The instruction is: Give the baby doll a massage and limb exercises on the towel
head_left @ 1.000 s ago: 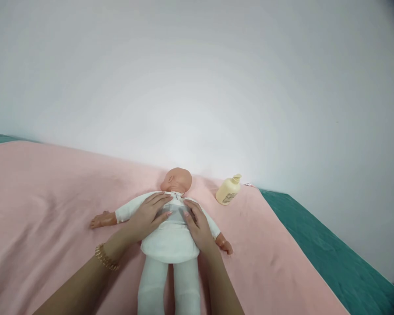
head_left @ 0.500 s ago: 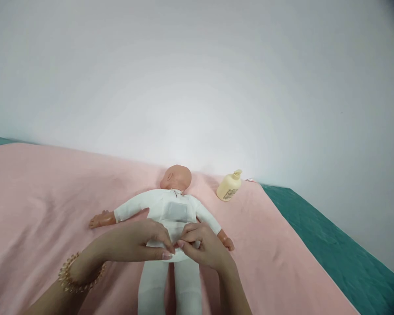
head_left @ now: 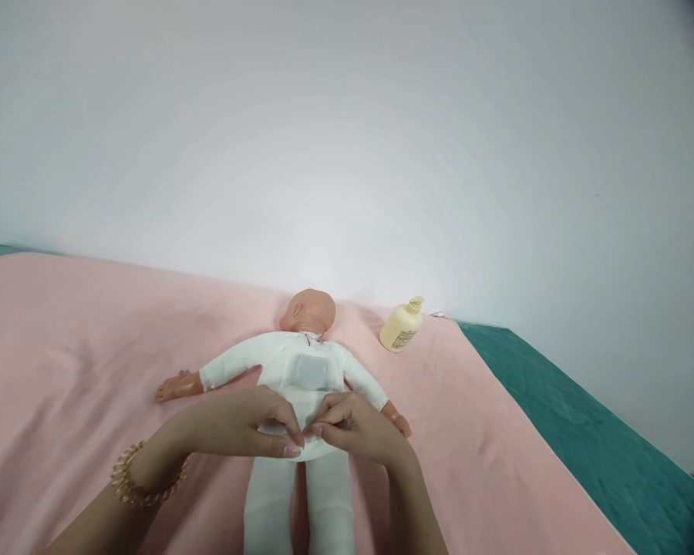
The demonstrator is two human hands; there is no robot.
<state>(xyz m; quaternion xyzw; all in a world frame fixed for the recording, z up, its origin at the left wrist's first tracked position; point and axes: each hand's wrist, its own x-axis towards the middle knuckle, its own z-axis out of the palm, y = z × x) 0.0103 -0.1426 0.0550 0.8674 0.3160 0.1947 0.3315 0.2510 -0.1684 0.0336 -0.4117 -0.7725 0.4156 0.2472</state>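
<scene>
A baby doll (head_left: 274, 354) with a white cloth body lies face down, its head turned to the left and its arms spread out. My left hand (head_left: 248, 422), a beaded bracelet on the wrist, is at the doll's lower back, thumb and index finger pinched together on the white cloth. Close beside it, my right hand (head_left: 355, 425) has its fingers curled and pinches the same lower-back area. The exact fold of cloth between the fingertips is partly hidden. Higher up the doll's back there is a grey rectangular patch (head_left: 311, 372).
A pale yellow pump bottle (head_left: 401, 327) stands to the right of the doll's head. Beneath everything lies a wrinkled pink sheet (head_left: 121, 324), over a green cover (head_left: 578, 416) showing at the right. A white wall (head_left: 347, 139) rises behind.
Both hands stay at the doll's lower back. The right hand's fingertips have shifted very slightly left; the view has moved a little.
</scene>
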